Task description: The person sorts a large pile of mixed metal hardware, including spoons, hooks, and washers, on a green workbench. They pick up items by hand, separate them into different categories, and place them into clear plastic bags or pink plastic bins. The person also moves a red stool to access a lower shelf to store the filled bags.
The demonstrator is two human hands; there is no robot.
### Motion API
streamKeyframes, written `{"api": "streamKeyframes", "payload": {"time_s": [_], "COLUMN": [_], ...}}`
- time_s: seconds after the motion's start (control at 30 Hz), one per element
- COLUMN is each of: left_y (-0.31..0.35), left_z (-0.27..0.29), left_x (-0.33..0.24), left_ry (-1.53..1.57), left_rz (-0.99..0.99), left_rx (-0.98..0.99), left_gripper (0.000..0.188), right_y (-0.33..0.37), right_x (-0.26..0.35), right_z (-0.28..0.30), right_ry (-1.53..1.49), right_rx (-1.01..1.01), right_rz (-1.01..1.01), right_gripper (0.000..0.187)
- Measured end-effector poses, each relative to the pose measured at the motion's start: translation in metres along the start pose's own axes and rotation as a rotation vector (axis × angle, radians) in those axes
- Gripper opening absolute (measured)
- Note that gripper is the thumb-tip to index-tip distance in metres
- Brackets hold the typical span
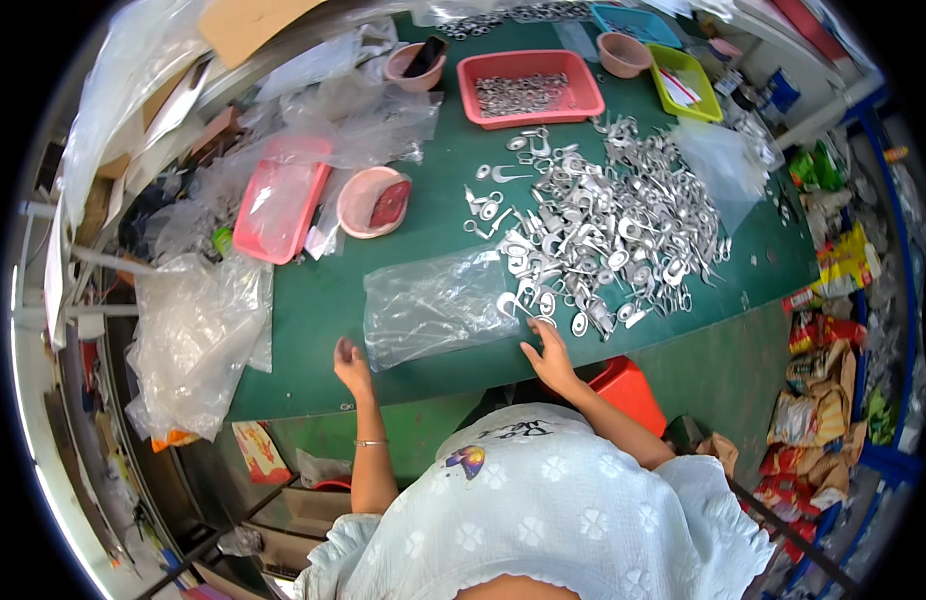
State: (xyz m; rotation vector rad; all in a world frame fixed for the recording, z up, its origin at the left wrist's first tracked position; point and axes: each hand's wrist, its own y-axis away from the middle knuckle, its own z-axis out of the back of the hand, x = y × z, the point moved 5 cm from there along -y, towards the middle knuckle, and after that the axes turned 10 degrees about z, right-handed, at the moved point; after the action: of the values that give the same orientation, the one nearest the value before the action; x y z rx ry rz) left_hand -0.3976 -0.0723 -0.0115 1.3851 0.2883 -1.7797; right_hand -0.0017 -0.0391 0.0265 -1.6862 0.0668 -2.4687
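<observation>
A clear plastic bag (pixel 435 305) lies flat on the green table (pixel 323 300) in front of me. My left hand (pixel 351 365) rests at the table's near edge, just left of the bag's corner, fingers apart and empty. My right hand (pixel 549 355) lies at the bag's right corner, its fingertips touching the near rim of a big heap of silver metal parts (pixel 608 235). I cannot tell whether a part is pinched between its fingers.
A pink tray (pixel 528 87) of small metal parts stands at the back, with a yellow-green tray (pixel 685 82), a blue tray (pixel 633 22) and pink bowls (pixel 375 201) around. A pink lidded box (pixel 281 197) and crumpled plastic bags (pixel 198 335) crowd the left. A red stool (pixel 631 390) stands below the table.
</observation>
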Motion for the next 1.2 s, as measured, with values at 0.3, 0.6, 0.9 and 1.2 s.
{"api": "streamKeyframes", "payload": {"time_s": [0.3,0.6,0.9,1.2], "left_y": [0.131,0.144,0.122,0.144], "left_z": [-0.073,-0.052,0.035,0.006], "left_x": [-0.035,-0.006,0.122,0.151], "left_ry": [-0.362,-0.310,-0.442,-0.657], "left_rz": [-0.709,-0.395,0.031,0.373], "left_rx": [0.377,0.676,0.675,0.746], "left_gripper": [0.034,0.031,0.028,0.023], "right_y": [0.230,0.325,0.349,0.261], "right_x": [-0.124,-0.155,-0.167,-0.116], "right_z": [0.086,0.049,0.051,0.125], "right_ry": [0.257,-0.321,0.063,0.561], "right_rx": [0.270,-0.210,0.049,0.259], "right_rz": [-0.851,-1.124,-0.884,-1.006], "right_gripper": [0.064,0.050,0.085,0.052]}}
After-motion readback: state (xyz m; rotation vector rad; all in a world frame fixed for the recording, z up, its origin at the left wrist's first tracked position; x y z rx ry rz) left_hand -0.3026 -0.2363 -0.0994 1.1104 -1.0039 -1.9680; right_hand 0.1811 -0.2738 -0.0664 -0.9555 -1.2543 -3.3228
